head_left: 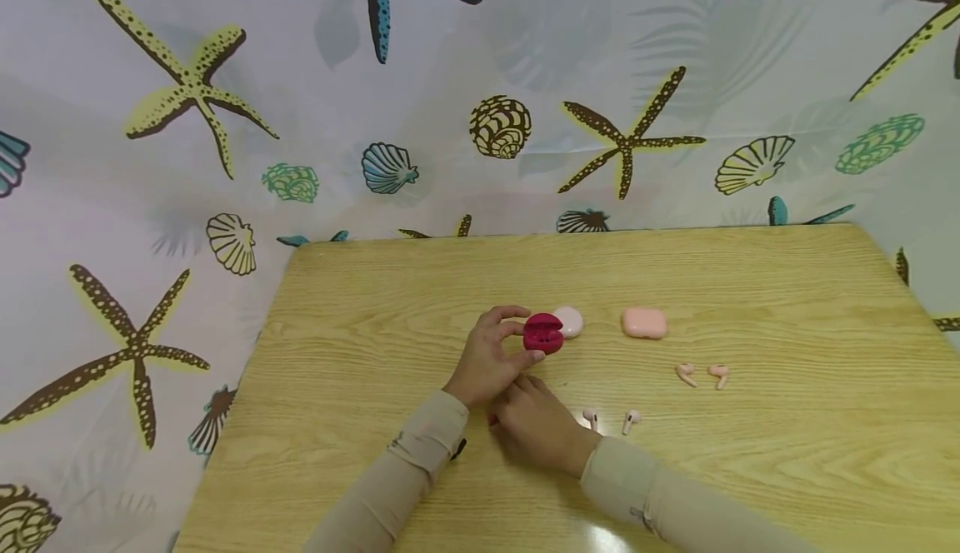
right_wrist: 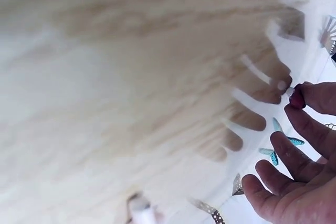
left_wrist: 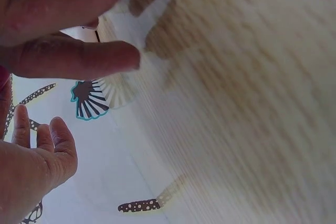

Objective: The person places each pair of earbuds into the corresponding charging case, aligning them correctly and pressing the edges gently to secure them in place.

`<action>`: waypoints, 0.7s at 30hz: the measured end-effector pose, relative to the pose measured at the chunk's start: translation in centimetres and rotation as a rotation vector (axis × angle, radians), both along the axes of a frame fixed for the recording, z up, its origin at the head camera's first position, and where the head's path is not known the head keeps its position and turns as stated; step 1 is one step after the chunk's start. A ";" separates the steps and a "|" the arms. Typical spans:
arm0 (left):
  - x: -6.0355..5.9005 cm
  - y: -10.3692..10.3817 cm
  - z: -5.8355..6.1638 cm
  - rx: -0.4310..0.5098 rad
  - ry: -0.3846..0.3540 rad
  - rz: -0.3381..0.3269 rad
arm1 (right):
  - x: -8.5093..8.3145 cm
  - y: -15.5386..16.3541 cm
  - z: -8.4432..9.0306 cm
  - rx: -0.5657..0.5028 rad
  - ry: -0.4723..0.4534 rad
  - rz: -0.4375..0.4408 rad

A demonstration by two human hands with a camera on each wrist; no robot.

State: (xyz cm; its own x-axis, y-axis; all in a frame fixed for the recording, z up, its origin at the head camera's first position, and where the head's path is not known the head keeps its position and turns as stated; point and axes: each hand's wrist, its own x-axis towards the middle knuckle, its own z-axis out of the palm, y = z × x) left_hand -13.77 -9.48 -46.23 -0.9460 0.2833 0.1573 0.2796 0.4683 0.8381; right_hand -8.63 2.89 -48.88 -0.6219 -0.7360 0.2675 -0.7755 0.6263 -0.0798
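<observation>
My left hand [head_left: 486,361] holds a round red earbud case [head_left: 543,338] by its sides, with the lid raised. In the left wrist view, the fingers [left_wrist: 79,59] reach across, and only a sliver of the red case shows at the top edge. Just below and to the right of it, my right hand [head_left: 542,426] is low over the wooden table. Seen from the right wrist, its thumb and index finger pinch a small dark red earbud [right_wrist: 297,97] with a pale tip, while the other fingers spread loosely. Whether the red case holds an earbud is too small to tell.
A round white case [head_left: 572,321] lies partly behind the red one. To its right is a pink case [head_left: 645,323]. Two pink earbuds [head_left: 686,373] lie in front of that, and two paler earbuds [head_left: 631,421] are beside my right hand on the table [head_left: 795,303].
</observation>
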 end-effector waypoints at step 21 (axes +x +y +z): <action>0.1 0.2 -0.1 0.017 0.027 -0.014 | 0.0 3.1 1.4 -0.114 -0.107 -0.076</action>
